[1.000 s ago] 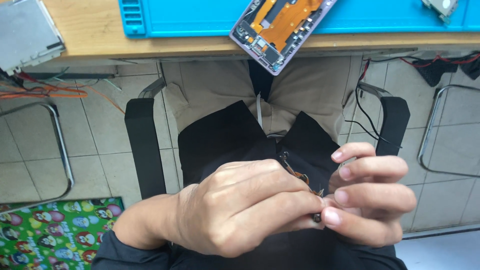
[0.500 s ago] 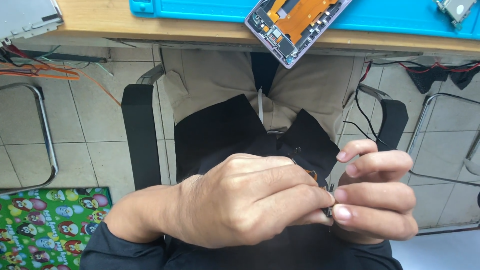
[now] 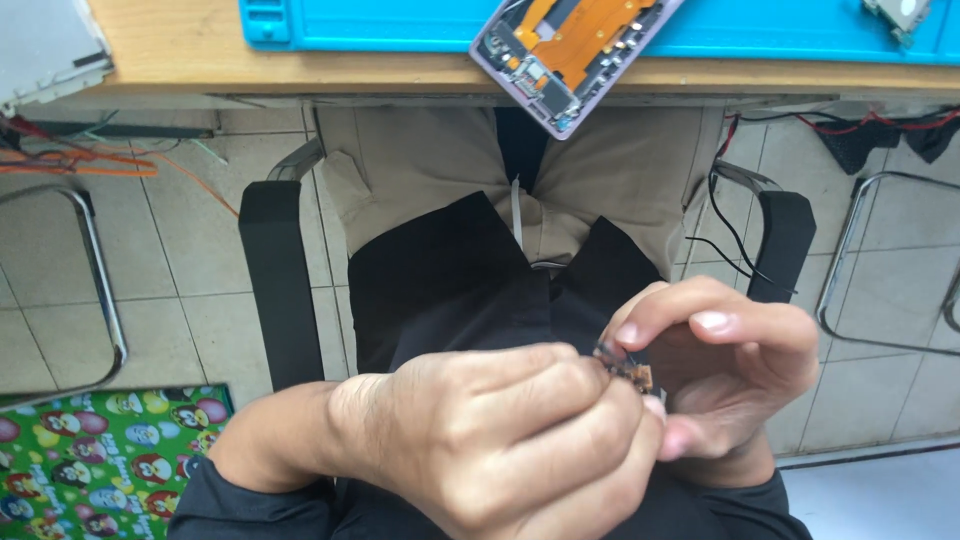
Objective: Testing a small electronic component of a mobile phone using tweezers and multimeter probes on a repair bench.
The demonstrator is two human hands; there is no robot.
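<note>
Small brown circuit part [image 3: 627,367] sat pinched between the fingertips of both hands, low over the person's lap. It was too small and too covered to tell more than its dark, copper-speckled surface. The left hand [image 3: 500,440] was curled into a loose fist, its fingers together, with the thumb and forefinger tips closed on the near end of the part. The right hand [image 3: 725,375] met it from the other side: its forefinger arched over the top of the part, the thumb lay beneath, and the remaining fingers were folded together under them. The fingertips of the two hands touched or nearly touched around the part; which, I could not tell.

Beyond the fingers, well apart from them, an opened phone [image 3: 565,50] with an orange flex cable across its inside lay tilted, overhanging the edge of a blue work mat [image 3: 400,25] on a wooden table [image 3: 170,50]. Farther past the left hand's knuckles, a grey metal box [image 3: 45,45] rested at the table's corner, with red and orange wires [image 3: 70,160] trailing below it. Black chair armrests [image 3: 275,280] stood to either side of the hands, and a colourful cartoon-printed mat [image 3: 100,460] lay on the tiled floor just beside the left wrist.
</note>
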